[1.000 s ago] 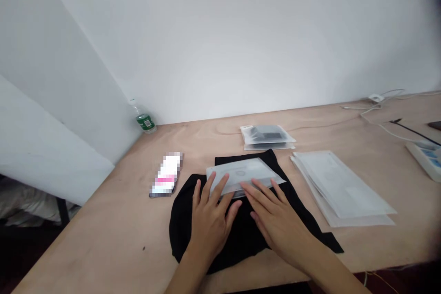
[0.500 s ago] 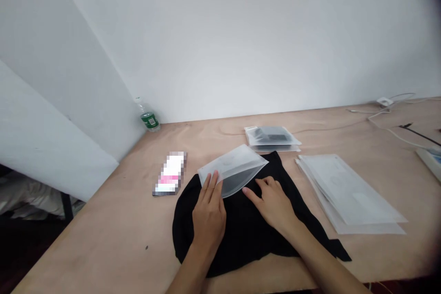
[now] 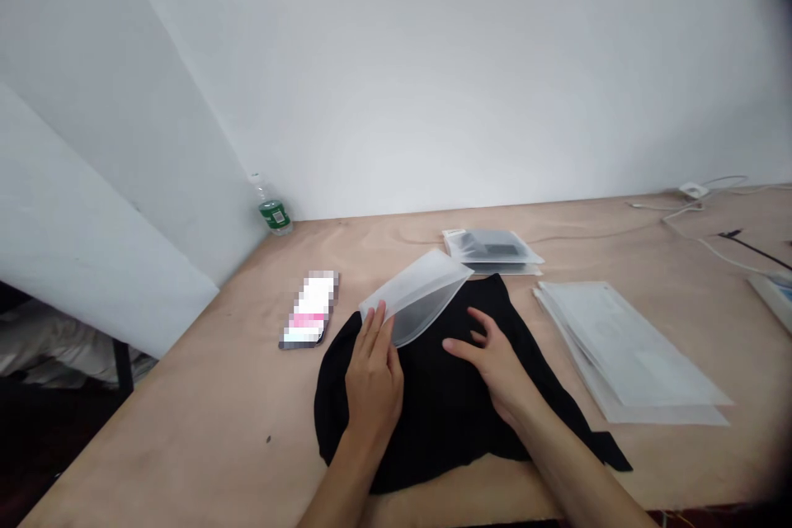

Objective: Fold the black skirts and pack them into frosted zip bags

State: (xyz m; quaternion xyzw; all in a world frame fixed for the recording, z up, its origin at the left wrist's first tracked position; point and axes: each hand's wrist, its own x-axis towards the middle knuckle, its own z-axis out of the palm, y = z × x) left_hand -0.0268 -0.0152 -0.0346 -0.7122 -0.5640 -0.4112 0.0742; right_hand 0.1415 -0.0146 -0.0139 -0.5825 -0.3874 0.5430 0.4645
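Black fabric [image 3: 445, 404] lies spread on the near middle of the plywood table [image 3: 204, 421], and both hands work on top of it. The left hand [image 3: 373, 375] has its fingers nearly straight and close together, laid over the near-left edge of a frosted plastic bag [image 3: 417, 297]. The thumb is hidden under the bag, so the pinch is a judgement, but the bag slopes up off the cloth toward its far-right end, which suggests it is gripped rather than just touched. The right hand [image 3: 495, 355] rests on the fabric just right of the bag, fingers loosely spread and holding nothing; the palm's weight appears to keep the cloth flat.

A stack of empty bags [image 3: 624, 346] sits to the right, apart from the fabric but within reach. Filled bags [image 3: 492, 249] (dark contents show through them) lie just beyond the fabric's far edge. A blurred-out phone [image 3: 309, 320] lies left of the cloth, a green-labelled bottle [image 3: 272, 210] stands in the far-left corner, and white cables [image 3: 699, 210] trail along the far right.
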